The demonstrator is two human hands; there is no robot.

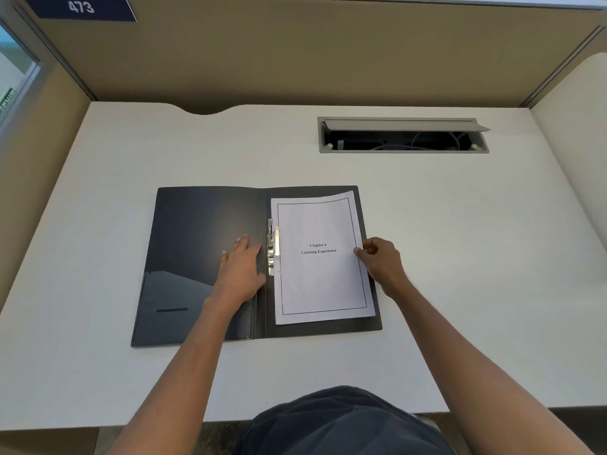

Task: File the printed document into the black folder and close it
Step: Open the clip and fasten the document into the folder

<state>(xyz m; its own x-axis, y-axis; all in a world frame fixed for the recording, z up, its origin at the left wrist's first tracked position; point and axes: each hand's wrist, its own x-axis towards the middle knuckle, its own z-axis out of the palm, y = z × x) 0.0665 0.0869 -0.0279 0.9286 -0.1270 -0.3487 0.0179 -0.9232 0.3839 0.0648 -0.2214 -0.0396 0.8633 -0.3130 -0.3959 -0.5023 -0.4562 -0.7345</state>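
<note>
Paper (320, 257) lies on the right half of the open black folder (197, 231), which is spread flat in the middle of the white desk (460, 257). The top sheet carries a thin rectangular border and the printed words "Chapter 6 Learning Experience". Its left edge sits just beside the metal clip (272, 247) that runs along the folder's spine; the clip's lever looks raised, though whether it presses on the sheets cannot be told. The far right corner of the paper curls up slightly.

The left hand (241, 270) rests flat on the inside of the folder's left cover, fingers (243, 242) spread and extended, with the thumb side touching the spine next to the clip. It holds nothing. The right hand (382, 262) is at the right edge of the paper, fingers curled and pinching that edge about halfway along its length.

The left cover has a slanted inner pocket (177, 307) at its near end with a short dark slit in it.

On the far right of the desk, well apart from the folder, a grey cable hatch (403, 135) stands open with wires visible inside. Tan partition walls (295, 60) enclose the desk, and a blue sign (82, 8) at far left reads 473.
</note>
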